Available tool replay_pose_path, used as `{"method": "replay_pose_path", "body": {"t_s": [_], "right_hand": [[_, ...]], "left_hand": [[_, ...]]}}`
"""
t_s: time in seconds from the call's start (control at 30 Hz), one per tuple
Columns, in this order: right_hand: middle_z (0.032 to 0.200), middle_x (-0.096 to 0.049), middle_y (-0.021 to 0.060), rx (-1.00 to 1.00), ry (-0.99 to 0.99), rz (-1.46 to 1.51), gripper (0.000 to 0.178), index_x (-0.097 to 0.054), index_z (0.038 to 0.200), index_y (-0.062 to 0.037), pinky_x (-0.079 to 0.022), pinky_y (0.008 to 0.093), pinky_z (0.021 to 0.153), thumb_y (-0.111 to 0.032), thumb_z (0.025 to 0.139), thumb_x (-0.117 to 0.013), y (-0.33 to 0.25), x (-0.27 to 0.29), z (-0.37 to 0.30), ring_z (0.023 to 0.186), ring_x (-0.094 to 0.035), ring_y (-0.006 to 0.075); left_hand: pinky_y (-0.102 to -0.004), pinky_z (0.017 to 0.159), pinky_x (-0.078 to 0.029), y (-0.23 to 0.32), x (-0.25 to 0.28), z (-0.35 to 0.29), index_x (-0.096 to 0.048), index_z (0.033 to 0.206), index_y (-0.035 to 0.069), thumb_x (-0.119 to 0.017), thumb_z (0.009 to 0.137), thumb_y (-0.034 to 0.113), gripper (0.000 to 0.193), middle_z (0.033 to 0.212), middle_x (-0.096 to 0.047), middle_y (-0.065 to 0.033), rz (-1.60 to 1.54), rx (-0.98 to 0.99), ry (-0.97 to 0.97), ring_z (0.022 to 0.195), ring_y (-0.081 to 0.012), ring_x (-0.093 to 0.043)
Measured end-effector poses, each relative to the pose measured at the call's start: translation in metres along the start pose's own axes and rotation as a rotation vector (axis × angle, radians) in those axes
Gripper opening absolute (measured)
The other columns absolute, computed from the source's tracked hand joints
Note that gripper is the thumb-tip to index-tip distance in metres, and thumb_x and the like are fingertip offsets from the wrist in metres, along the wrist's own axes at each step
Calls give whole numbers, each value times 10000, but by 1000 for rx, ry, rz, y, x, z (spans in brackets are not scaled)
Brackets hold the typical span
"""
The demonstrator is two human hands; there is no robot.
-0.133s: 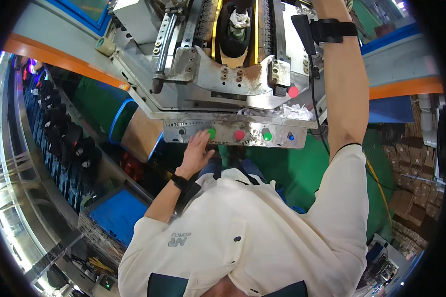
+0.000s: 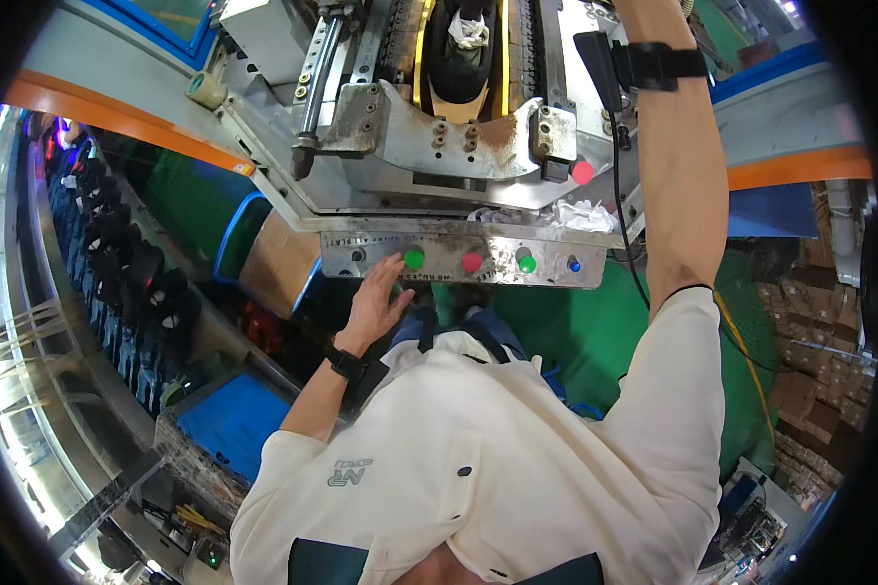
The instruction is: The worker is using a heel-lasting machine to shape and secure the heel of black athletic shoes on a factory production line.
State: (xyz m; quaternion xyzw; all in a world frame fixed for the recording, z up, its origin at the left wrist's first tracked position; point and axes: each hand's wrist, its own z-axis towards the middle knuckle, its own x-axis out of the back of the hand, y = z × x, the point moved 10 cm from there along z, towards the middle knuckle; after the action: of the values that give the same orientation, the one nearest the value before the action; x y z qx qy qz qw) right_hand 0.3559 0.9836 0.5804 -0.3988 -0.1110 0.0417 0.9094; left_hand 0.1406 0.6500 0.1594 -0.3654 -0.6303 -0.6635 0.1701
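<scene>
One left hand [image 2: 373,304] shows, open with its fingers loosely spread, the tips just beside the left one of two green buttons [image 2: 414,259]; whether they touch, I cannot tell. The right hand is beyond the upper edge, its grip hidden; one right forearm [image 2: 685,185] reaches up beside the machine [image 2: 458,148]. Its front panel [image 2: 444,263] also carries one red button [image 2: 471,262], one blue button [image 2: 574,265] and one black knob [image 2: 358,255]. Above, one black shoe [image 2: 456,74] holding a crumpled white wad [image 2: 469,35] sits between two yellow strips [image 2: 504,68]. Compared with the earlier frame, the left hand has drawn back, uncovering the green button.
</scene>
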Motion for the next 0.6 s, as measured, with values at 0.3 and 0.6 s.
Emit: {"method": "replay_pose_path", "body": {"t_s": [0.3, 0.6], "right_hand": [[1141, -747, 128, -214, -38, -411, 318, -699, 1225, -6, -517, 302, 950, -71, 917, -652, -30, 27, -258, 1081, -691, 178], [1057, -729, 234, 254, 515, -322, 381, -697, 986, 91, -528, 451, 960, -153, 955, -406, -205, 268, -325, 1038, -685, 353]], "left_hand": [[-358, 1058, -473, 117, 30, 0, -600, 1363, -5, -769, 881, 144, 532, 1335, -656, -207, -355, 63, -31, 1245, -285, -637], [-336, 921, -524, 234, -58, 35, -607, 1355, 15, -766, 894, 145, 505, 1303, -673, -188, -345, -52, -102, 1123, -265, -673]]}}
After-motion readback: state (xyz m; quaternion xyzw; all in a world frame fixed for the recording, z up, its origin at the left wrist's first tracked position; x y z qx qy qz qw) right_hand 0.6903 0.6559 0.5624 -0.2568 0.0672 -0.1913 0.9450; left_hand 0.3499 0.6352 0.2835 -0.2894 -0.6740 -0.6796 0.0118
